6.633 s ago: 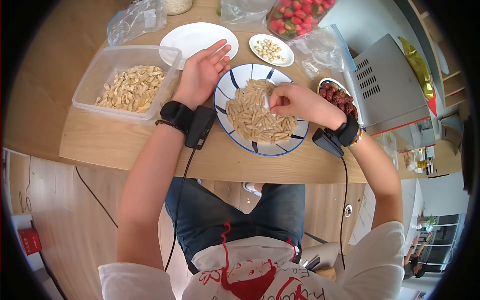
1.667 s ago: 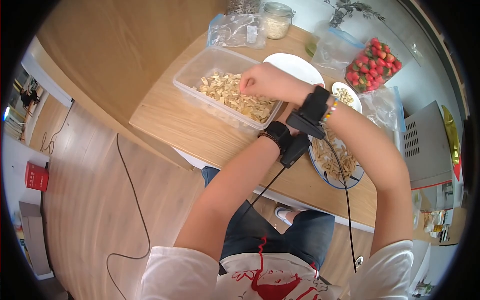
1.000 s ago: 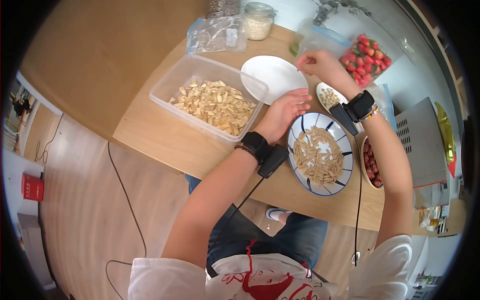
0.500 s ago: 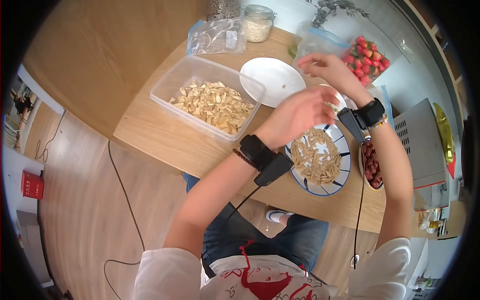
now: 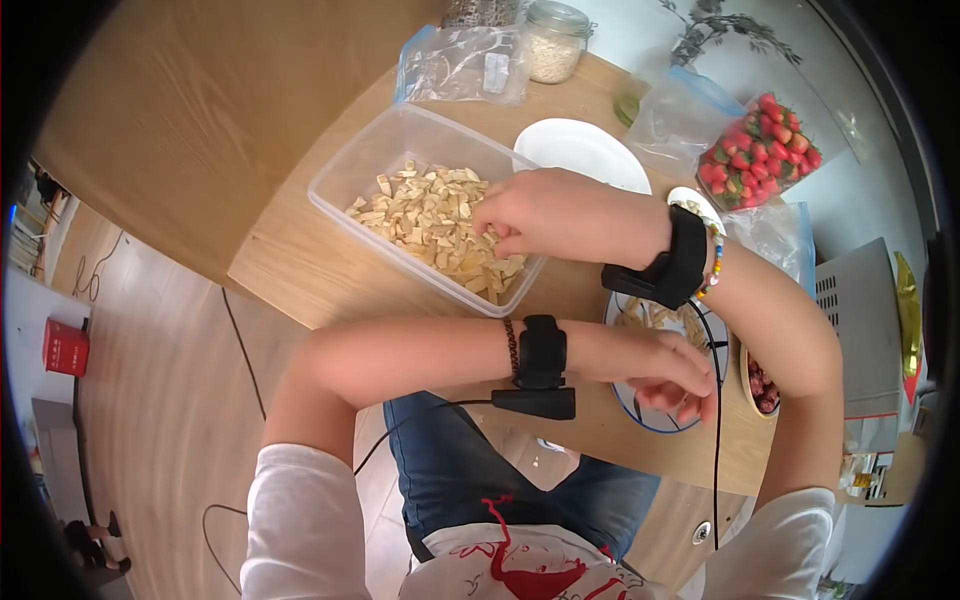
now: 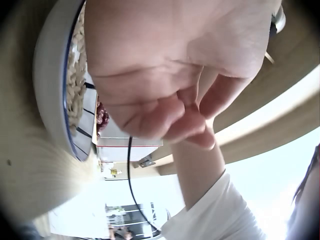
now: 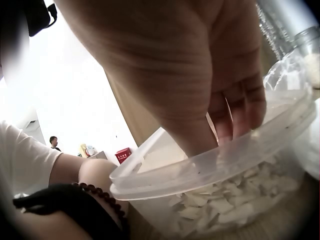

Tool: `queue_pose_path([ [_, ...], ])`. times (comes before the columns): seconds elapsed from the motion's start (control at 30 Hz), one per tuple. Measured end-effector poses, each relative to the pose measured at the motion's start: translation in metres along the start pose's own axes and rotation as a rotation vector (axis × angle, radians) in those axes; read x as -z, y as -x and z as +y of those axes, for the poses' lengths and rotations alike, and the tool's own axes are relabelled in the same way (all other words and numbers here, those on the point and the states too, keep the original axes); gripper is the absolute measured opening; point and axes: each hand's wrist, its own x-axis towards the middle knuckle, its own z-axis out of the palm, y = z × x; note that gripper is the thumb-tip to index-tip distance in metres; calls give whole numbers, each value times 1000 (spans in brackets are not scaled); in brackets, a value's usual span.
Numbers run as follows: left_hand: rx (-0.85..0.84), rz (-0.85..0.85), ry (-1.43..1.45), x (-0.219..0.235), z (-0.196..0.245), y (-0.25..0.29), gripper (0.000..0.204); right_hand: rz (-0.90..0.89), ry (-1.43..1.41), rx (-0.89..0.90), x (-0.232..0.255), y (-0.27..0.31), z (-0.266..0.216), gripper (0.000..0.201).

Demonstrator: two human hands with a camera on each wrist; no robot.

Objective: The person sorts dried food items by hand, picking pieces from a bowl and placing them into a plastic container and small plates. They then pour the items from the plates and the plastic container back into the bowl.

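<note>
In the head view my right hand (image 5: 560, 220) dips over the clear plastic container (image 5: 375, 235) of pale dried pieces (image 5: 425, 210), thumb and fingers apart. The right wrist view shows the right hand (image 7: 200, 75) reaching inside the container rim (image 7: 150, 187); its fingertips are partly hidden. My left hand (image 5: 675, 375) hovers over the near side of the blue-rimmed plate (image 5: 635, 405), which bears thin beige pieces (image 5: 660, 315). Nothing shows between the loosely curled fingers of the left hand (image 6: 170, 85) in the left wrist view, where the plate (image 6: 50, 75) lies beside it.
A white plate (image 5: 580, 150) stands behind the container, with a small dish (image 5: 695, 205) to its right. Farther back are a plastic bag (image 5: 465, 65), a glass jar (image 5: 553, 45) and bagged strawberries (image 5: 760, 150). Dark red dried fruit (image 5: 762, 388) lies right of the blue-rimmed plate.
My right hand has moved left from near the small dish to the container. My left hand has come back toward the table's front edge, over the near side of the blue-rimmed plate.
</note>
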Motion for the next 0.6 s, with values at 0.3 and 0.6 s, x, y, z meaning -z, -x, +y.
queue_pose_path([
  [0.3,-311,235,-121,16,-2,1,28,-79,8,-28,-15,-15,9,16],
  [0.6,-331,395,-191,28,-9,16,19,53,-221,-79,10,-14,16,11],
])
